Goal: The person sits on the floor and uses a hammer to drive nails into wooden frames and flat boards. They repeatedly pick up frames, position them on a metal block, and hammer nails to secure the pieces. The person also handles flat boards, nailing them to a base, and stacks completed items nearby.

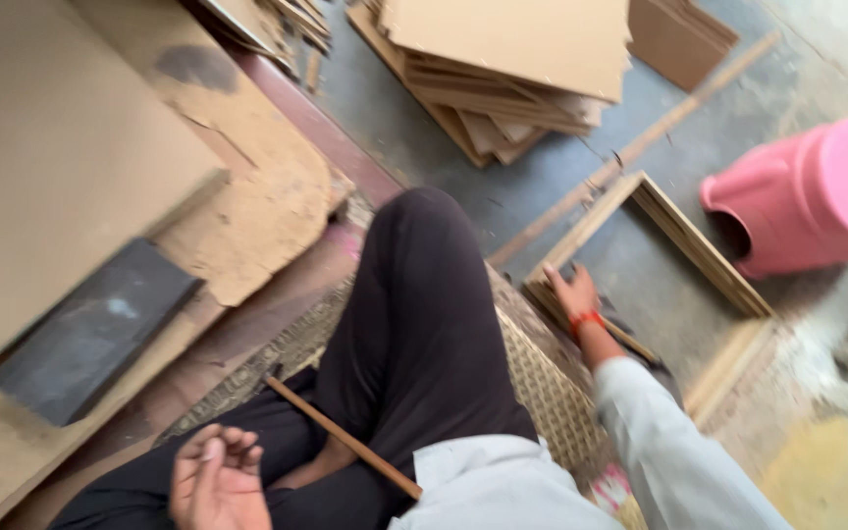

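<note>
The grey concrete floor [532,186] carries a stack of cardboard sheets [503,69], a wooden frame [684,240], a long wooden strip [640,142], a tipped pink stool [817,196] and a woven mat [547,378].

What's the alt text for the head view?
A seated person's right hand reaches to the corner of a wooden frame on the floor; the left hand rests loosely curled, empty, beside a thin wooden stick across the lap. Stacked boards and a tipped pink stool lie nearby.
</note>
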{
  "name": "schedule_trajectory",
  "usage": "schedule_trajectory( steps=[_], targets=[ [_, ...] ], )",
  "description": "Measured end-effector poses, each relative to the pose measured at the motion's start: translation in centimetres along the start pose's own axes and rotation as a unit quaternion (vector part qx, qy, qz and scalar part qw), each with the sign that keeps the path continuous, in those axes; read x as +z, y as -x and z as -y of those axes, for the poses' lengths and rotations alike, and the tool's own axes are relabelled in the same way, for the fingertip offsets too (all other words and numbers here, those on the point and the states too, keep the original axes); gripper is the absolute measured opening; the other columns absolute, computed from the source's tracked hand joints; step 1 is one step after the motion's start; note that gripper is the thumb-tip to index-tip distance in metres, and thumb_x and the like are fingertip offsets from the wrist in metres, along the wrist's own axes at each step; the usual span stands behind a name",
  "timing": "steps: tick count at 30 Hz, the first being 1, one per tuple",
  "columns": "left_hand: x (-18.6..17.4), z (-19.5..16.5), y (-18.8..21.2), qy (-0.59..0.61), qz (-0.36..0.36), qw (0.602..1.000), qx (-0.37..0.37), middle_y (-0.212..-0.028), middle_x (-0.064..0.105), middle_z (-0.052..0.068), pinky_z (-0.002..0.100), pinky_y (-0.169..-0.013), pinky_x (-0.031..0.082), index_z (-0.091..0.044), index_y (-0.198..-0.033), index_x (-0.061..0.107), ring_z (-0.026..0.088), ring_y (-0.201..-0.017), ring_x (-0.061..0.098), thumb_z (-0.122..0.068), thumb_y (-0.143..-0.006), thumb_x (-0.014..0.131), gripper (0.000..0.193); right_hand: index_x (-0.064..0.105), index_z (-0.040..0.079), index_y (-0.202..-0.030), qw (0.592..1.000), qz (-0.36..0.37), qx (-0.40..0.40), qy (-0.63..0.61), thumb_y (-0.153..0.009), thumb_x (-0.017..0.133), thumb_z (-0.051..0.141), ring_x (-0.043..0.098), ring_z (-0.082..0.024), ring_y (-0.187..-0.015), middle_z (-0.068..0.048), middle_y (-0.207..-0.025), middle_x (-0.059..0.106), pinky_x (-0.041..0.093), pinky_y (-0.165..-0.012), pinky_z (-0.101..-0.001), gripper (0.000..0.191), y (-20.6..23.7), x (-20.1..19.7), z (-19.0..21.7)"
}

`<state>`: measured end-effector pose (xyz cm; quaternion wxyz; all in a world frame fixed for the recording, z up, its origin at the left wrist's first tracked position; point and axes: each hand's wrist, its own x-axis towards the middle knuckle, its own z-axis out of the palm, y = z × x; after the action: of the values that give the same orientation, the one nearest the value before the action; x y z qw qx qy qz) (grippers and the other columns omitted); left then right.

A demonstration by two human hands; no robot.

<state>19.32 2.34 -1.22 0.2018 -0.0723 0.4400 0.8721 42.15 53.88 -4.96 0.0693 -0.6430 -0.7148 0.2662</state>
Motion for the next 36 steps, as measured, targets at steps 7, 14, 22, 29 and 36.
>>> schedule_trajectory(
  steps=[7,14,22,29,36],
  targets=[
    [-7.0,-0.4,0.9,-0.041,-0.017,0.999,0.01,-0.109,0.07,0.016,0.041,-0.093,0.06,-0.001,-0.119,0.06,0.027,-0.105,0.07,-0.004,-0.117,0.049,0.012,0.049,0.016,-0.145,0.99,-0.01,0.122,0.076,-0.066,0.09,0.046,0.063,-0.037,-0.117,-0.02,-0.121,0.069,0.048,-0.097,-0.05,0.094,-1.6,0.8,2.5],
    [-7.1,-0.7,0.8,-0.034,-0.045,0.998,-0.014,-0.11,0.07,0.014,0.041,-0.093,0.059,-0.004,-0.119,0.06,0.024,-0.104,0.07,-0.006,-0.117,0.05,0.011,0.063,0.022,-0.146,0.995,-0.063,0.069,0.033,-0.092,0.064,0.028,0.074,-0.035,-0.109,-0.016,-0.114,0.078,0.056,-0.094,-0.0473,0.055,-3.1,0.0,2.2],
    [0.7,-3.1,1.3,-0.032,-0.011,0.999,0.034,-0.11,0.07,0.015,0.034,-0.092,0.057,-0.001,-0.118,0.061,0.024,-0.101,0.069,-0.004,-0.118,0.054,0.007,0.057,0.01,-0.127,0.992,0.078,-0.049,0.088,-0.08,0.085,0.037,0.072,-0.035,-0.1,-0.015,-0.103,0.075,0.054,-0.088,-0.0451,0.061,-2.2,0.0,1.2],
    [0.6,-4.1,2.7,-0.05,-0.063,0.996,0.036,-0.109,0.07,0.014,0.034,-0.091,0.057,-0.001,-0.117,0.061,0.023,-0.1,0.068,-0.003,-0.116,0.054,0.007,0.067,0.016,-0.118,0.984,0.076,-0.098,0.129,-0.093,0.073,0.027,0.072,-0.035,-0.1,-0.012,-0.104,0.077,0.055,-0.087,-0.047,0.028,-1.4,0.4,-0.3],
    [-0.4,-3.4,2.9,-0.013,-0.079,0.996,0.03,-0.108,0.069,0.014,0.034,-0.091,0.057,-0.002,-0.117,0.061,0.023,-0.1,0.068,-0.003,-0.118,0.055,0.006,0.072,0.026,-0.108,0.956,-0.103,-0.124,0.246,-0.09,0.075,0.034,0.071,-0.035,-0.101,-0.012,-0.11,0.075,0.056,-0.082,-0.044,0.02,-2.2,-1.4,-1.1]
  ],
)
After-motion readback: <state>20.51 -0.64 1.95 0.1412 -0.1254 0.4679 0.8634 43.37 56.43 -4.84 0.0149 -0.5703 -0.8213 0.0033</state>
